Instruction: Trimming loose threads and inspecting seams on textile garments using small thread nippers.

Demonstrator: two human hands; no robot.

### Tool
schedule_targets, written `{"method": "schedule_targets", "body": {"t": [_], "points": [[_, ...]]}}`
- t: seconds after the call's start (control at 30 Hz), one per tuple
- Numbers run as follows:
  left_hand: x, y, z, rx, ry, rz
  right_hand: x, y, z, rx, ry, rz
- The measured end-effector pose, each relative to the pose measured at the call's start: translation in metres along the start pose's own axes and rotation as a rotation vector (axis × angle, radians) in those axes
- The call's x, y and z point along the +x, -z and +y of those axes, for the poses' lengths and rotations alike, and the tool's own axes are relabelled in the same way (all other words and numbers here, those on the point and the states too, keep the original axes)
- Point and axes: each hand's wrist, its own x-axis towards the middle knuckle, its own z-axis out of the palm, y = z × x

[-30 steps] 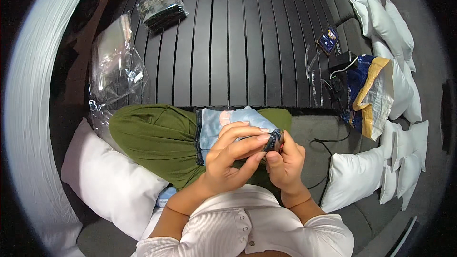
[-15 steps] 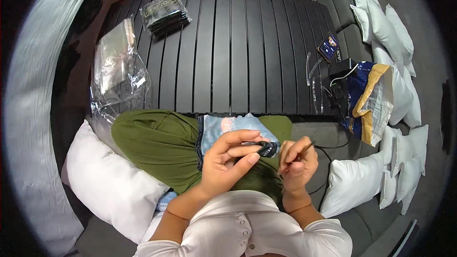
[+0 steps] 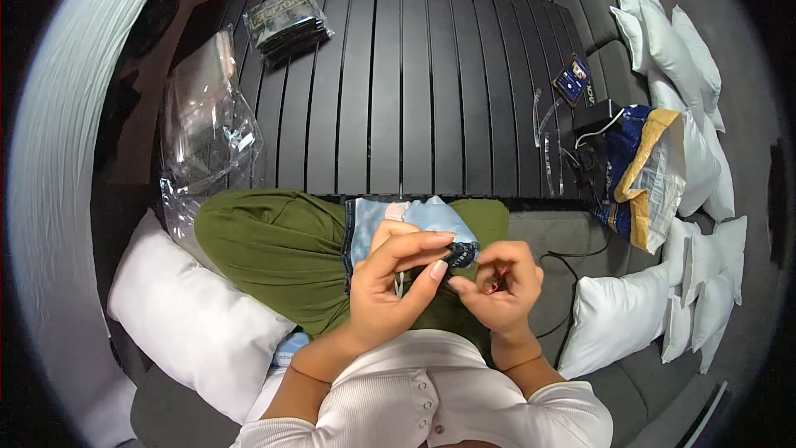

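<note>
Across my lap lies a light-blue garment [image 3: 362,228] with a pink patch and dark elastic bands with pale lettering. My left hand [image 3: 390,270] is closed in a pinch on the dark band at the garment's right end. Close by on the right, my right hand [image 3: 504,286] is closed, its fingers curled around something small with a bit of red showing; its kind is hidden. The right thumb and fingertips are beside the band's edge. A thin pale strip hangs under my left fingers.
Ahead stands a black slatted table [image 3: 398,83], bearing a stack of packaged dark items [image 3: 286,26], clear plastic bags [image 3: 203,116] and a phone [image 3: 572,80]. A blue and yellow sack [image 3: 647,174] is at the right. White pillows [image 3: 618,319] lie on both sides, with a black cable nearby.
My right hand has moved left toward the band and turned; the thin dark thing that stuck out of it no longer shows. My left hand stays on the band, thumb and fingers shifted slightly.
</note>
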Motion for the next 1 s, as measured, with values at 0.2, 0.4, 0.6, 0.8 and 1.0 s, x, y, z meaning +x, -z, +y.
{"method": "schedule_targets", "body": {"t": [0.2,0.4,0.6,0.8,1.0], "points": [[0.000,-0.003,0.001,0.155,-0.066,-0.030,0.005,0.005,-0.004,-0.111,0.129,0.004],[0.004,-0.005,0.006,0.311,-0.097,-0.042,0.009,0.006,0.001,-0.221,0.200,-0.016],[0.009,-0.004,-0.001,0.255,0.088,-0.107,0.008,0.006,0.005,-0.186,0.140,-0.033],[0.008,0.000,-0.015,0.200,0.104,-0.163,0.009,0.003,0.000,-0.112,0.089,-0.001],[0.008,-0.002,-0.017,-0.184,0.252,-0.182,0.008,0.004,0.003,-0.048,-0.033,-0.038]]}}
